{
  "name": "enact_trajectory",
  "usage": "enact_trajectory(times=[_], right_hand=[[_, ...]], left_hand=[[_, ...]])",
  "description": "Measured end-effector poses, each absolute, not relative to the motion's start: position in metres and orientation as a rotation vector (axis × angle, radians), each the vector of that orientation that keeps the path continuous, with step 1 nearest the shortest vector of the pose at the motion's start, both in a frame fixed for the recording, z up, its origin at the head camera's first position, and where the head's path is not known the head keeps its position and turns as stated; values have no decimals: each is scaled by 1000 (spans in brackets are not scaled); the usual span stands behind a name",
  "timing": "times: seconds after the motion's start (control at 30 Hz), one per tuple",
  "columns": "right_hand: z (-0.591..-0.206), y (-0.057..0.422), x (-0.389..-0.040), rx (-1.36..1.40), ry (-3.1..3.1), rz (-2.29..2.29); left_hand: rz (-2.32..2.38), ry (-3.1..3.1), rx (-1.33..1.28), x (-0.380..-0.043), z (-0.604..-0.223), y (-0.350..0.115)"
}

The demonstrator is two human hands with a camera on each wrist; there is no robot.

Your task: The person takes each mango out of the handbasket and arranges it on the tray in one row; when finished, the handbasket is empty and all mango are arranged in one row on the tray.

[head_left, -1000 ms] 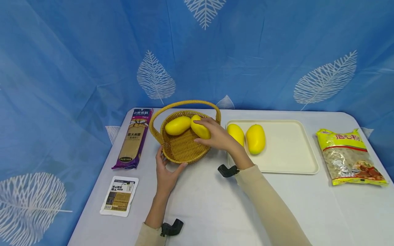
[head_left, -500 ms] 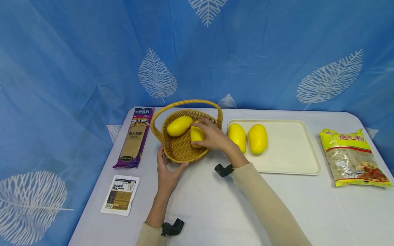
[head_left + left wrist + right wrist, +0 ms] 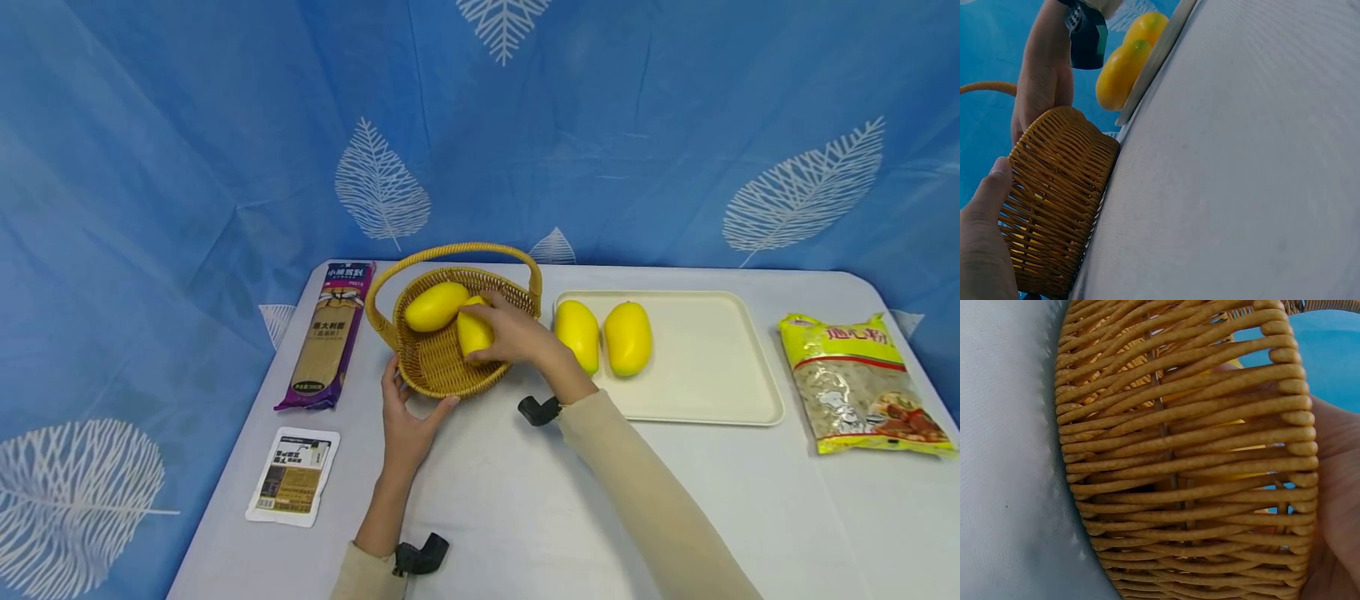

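Note:
A wicker basket (image 3: pixel 442 362) with an arched handle stands at the table's back left. One yellow mango (image 3: pixel 437 307) lies inside it. My right hand (image 3: pixel 513 332) reaches over the basket's right rim and grips a second mango (image 3: pixel 474 332) low inside, beside the first, thumb towards the front. In the right wrist view the woven basket wall (image 3: pixel 1197 456) hides most of that mango and the fingers. With thumb and fingers spread, my left hand (image 3: pixel 408 425) holds the basket's front left side; its thumb (image 3: pixel 991 187) lies at the rim in the left wrist view.
Two more mangoes (image 3: pixel 628 338) lie at the left end of a cream tray (image 3: pixel 705 358), right of the basket. A purple pasta packet (image 3: pixel 327 337) and a white pouch (image 3: pixel 293 477) lie at left, a yellow-topped bag (image 3: pixel 862 385) at far right. A blue leaf-patterned cloth (image 3: pixel 600 125) hangs behind.
My right hand has moved left and down into the basket with its mango, which has turned more upright in view. The left hand has stayed on the basket.

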State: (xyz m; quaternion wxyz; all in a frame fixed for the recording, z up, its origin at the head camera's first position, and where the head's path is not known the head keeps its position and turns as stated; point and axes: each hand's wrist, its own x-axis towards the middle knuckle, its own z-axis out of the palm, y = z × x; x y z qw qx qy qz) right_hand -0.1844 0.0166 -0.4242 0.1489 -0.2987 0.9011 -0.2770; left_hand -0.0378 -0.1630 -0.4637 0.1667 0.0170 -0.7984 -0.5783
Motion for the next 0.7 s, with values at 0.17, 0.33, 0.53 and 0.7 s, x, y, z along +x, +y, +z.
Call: enact_trajectory(times=[0.17,0.33,0.53,0.7], right_hand=[[-424,16,-184,-884,2612,-773],[-424,16,-184,-916,2627,-771],[-427,18,-185,-949,2634,-774],[-429,20,-184,-969,2625,-818]], left_hand=[[-1638,-2276,50,-38,-464,-163],[-1636,-2280,53,-38,-463,-164],[-1644,-2281,64,-38,-462,-163],[-1647,-2282,68,-37,-462,-163]])
